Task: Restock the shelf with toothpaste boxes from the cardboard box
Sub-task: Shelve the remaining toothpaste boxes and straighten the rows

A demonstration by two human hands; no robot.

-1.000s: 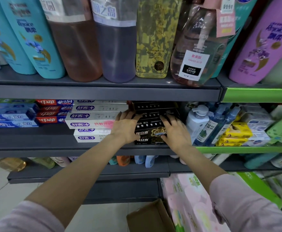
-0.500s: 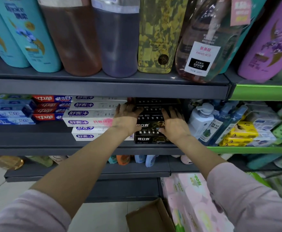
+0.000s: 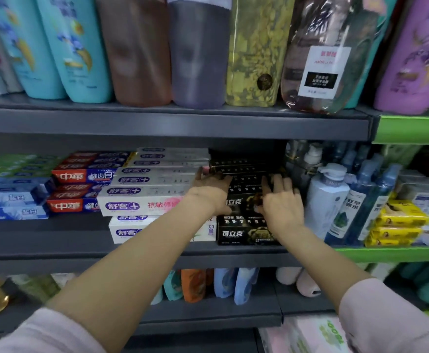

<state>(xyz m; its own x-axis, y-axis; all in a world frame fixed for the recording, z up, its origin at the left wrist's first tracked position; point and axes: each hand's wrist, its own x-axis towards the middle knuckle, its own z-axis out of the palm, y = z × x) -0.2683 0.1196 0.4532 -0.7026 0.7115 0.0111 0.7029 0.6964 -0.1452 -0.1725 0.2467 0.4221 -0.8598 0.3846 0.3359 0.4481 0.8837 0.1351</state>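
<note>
A stack of black toothpaste boxes [image 3: 244,234] stands on the middle grey shelf [image 3: 81,250], between white toothpaste boxes [image 3: 142,205] and pump bottles. My left hand [image 3: 212,191] lies flat against the stack's upper left part, fingers stretched over a black box. My right hand [image 3: 282,202] presses the stack's right side with straight, spread fingers. Both hands hide the middle boxes of the stack. The cardboard box is out of view.
Red and blue toothpaste boxes [image 3: 81,189] fill the shelf's left part. White and blue pump bottles [image 3: 328,200] and yellow packs [image 3: 396,222] stand right of the stack. Large shampoo bottles [image 3: 198,52] crowd the shelf above. Pouches [image 3: 195,284] sit on the shelf below.
Both hands have slid slightly deeper and higher on the black stack. The view has moved closer and tilted up, so the cardboard box has left the frame.
</note>
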